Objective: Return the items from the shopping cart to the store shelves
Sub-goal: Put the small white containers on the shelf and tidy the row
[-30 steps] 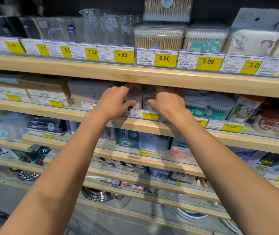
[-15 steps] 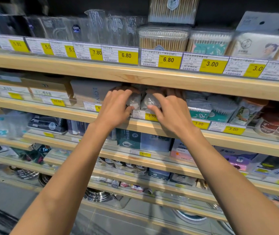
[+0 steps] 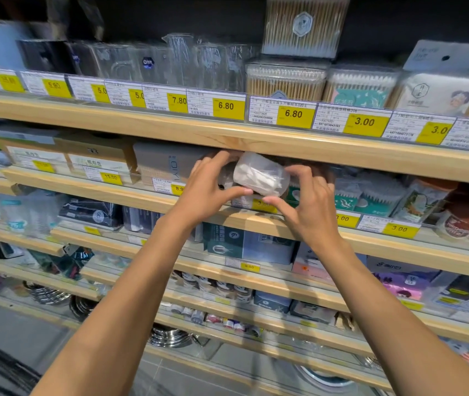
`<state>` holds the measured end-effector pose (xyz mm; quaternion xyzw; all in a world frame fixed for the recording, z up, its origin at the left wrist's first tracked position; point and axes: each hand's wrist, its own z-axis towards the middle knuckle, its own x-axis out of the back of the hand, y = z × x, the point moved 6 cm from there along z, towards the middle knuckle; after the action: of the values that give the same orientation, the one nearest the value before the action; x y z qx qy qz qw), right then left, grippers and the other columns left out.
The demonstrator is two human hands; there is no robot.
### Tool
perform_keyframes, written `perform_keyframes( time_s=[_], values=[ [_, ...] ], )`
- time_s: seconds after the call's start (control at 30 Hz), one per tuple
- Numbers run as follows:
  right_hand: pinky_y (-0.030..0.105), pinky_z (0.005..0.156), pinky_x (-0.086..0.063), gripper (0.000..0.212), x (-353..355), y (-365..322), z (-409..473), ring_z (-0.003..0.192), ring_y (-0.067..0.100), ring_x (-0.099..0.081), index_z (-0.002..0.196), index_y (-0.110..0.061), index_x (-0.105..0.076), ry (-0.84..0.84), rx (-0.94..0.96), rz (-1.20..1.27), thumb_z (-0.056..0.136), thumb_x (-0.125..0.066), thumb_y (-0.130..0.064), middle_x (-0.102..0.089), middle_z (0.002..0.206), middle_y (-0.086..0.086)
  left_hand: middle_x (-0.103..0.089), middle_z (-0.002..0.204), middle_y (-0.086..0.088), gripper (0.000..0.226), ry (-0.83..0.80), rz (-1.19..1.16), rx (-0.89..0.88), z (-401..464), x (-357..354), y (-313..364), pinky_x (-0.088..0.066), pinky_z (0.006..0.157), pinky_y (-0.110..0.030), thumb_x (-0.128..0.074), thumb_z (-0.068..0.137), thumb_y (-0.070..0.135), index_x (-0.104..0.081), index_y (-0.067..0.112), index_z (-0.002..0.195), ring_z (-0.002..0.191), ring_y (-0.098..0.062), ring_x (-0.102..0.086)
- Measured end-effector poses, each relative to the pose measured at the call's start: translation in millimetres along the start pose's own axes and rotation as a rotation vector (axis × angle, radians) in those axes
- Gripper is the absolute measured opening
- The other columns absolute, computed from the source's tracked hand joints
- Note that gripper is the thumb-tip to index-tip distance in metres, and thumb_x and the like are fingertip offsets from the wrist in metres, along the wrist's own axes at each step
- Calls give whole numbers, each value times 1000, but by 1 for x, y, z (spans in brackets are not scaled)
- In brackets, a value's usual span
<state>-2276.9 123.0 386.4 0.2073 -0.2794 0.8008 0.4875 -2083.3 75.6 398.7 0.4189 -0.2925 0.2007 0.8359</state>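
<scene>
A small clear tub of white cotton pieces (image 3: 260,174) lies tilted on its side at the front of the second wooden shelf (image 3: 142,195), just under the shelf above. My left hand (image 3: 213,187) cups its left side, with the thumb under its lower edge. My right hand (image 3: 310,201) closes on its right side, fingertips at the tub's end and thumb beneath. Both forearms reach up from the bottom of the view. The tub covers part of a yellow 3.00 price tag (image 3: 263,205). No shopping cart is in view.
Cotton swab packs (image 3: 370,195) stand right of the tub and a grey box (image 3: 167,164) left of it. The top shelf (image 3: 227,135) holds swab boxes and clear wrapped goods. Lower shelves carry boxes, packets and steel bowls (image 3: 170,337).
Both hands have drawn back from deep in the shelf and spread apart. The tilted tub now shows between them. The camera has moved closer.
</scene>
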Motion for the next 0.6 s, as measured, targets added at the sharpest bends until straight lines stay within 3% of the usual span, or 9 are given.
perform_keyframes(
  time_s=[0.1, 0.2, 0.3, 0.4, 0.47, 0.53, 0.6],
  values=[
    [37, 71, -44, 65, -5, -1, 8, 81, 32, -67, 117, -15, -56, -108, 3, -67, 76, -71, -64, -73, 90, 8, -65, 124, 8, 67, 3, -21, -6, -2, -1, 2, -45, 98, -45, -72, 71, 63, -57, 26, 124, 116, -20, -52],
    [36, 65, -42, 62, -6, -8, 16, 75, 32, -67, 110, -10, -62, -143, -4, -93, 78, -72, -62, -71, 82, 11, -64, 118, 6, 68, 42, 8, 6, -1, -4, 7, -44, 91, -36, -74, 71, 61, -57, 27, 127, 109, -18, -49],
    [38, 64, -42, 57, -10, -8, 17, 75, 35, -65, 99, -9, -58, -190, -40, -124, 81, -67, -63, -68, 80, 13, -65, 112, 0, 62, 47, 180, -20, 4, -8, 14, -35, 85, -33, -69, 81, 59, -57, 22, 129, 99, -19, -48],
    [41, 67, -44, 54, -12, -6, 15, 78, 36, -64, 93, -9, -56, -206, -94, -142, 83, -66, -61, -67, 81, 14, -62, 84, 2, 50, 29, 370, -63, 10, -12, 20, -31, 82, -38, -55, 90, 63, -56, 14, 101, 95, -29, -56],
    [42, 68, -45, 52, -11, -7, 16, 79, 36, -64, 93, -9, -56, -197, -120, -164, 85, -65, -60, -67, 83, 14, -40, 65, 10, 45, 5, 427, -53, 15, -15, 20, -25, 75, -36, -49, 94, 61, -45, 17, 84, 85, -31, -56],
    [41, 69, -45, 51, -9, -9, 17, 82, 37, -64, 96, -8, -56, -196, -134, -184, 87, -64, -57, -68, 87, 16, -35, 62, 10, 47, -37, 470, -32, 22, -20, 20, -26, 73, -36, -45, 96, 60, -41, 18, 77, 82, -32, -58],
    [40, 67, -42, 47, -7, -10, 20, 86, 39, -65, 100, -7, -58, -204, -130, -194, 90, -64, -53, -69, 88, 17, -46, 64, 3, 49, -79, 511, -21, 31, -24, 21, -31, 70, -37, -45, 96, 60, -40, 19, 70, 82, -35, -61]
  ],
)
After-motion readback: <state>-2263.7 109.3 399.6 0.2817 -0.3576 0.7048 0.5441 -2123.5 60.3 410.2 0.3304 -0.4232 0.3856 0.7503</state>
